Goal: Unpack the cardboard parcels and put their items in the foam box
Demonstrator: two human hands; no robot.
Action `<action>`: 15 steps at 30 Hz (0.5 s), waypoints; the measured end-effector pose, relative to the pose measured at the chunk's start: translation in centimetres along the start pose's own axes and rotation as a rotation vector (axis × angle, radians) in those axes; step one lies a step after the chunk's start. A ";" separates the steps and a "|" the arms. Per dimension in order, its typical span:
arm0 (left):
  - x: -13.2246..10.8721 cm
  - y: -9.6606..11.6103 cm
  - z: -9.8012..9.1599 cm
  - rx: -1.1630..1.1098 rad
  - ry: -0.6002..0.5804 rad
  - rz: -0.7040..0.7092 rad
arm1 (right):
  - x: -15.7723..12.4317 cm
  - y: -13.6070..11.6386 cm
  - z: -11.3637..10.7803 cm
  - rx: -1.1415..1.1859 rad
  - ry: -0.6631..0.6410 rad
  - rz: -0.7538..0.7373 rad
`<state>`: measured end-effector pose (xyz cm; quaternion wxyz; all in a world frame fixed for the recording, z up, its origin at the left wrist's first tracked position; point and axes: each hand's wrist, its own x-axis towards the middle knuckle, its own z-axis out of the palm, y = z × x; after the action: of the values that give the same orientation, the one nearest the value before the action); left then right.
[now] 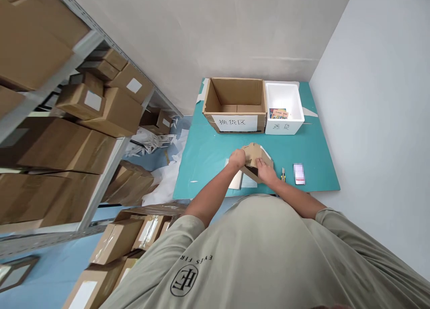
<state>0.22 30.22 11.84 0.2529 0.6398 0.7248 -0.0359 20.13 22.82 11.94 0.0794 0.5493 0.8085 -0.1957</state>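
Observation:
A small cardboard box (252, 154) is tilted between my hands above the near part of the teal table, with a dark gap showing along its near side. My left hand (238, 159) is closed on the box's left edge. On the near right side of the box my right hand (265, 170) rests with its fingers over the cardboard, gripping it. Beneath the box lie a pale notebook or pad (236, 181) and a white sheet (249, 182). To the right of my right hand is a yellow-and-black box cutter (283, 175).
A large open cardboard box (235, 122) and a white foam box (285, 127) holding colourful packets stand at the table's back. A phone (298, 173) lies right. Shelves of cartons (114, 109) line the left; more cartons (116, 239) stack beside me. Walls bound the back and right.

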 end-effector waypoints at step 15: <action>-1.7 -0.9 0.5 -0.065 0.146 -0.060 | 0.0 0.4 0.7 -0.009 0.041 0.004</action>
<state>-0.36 28.32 11.91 0.2188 0.6102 0.7610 0.0269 20.46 22.71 11.23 0.0659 0.5542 0.8099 -0.1806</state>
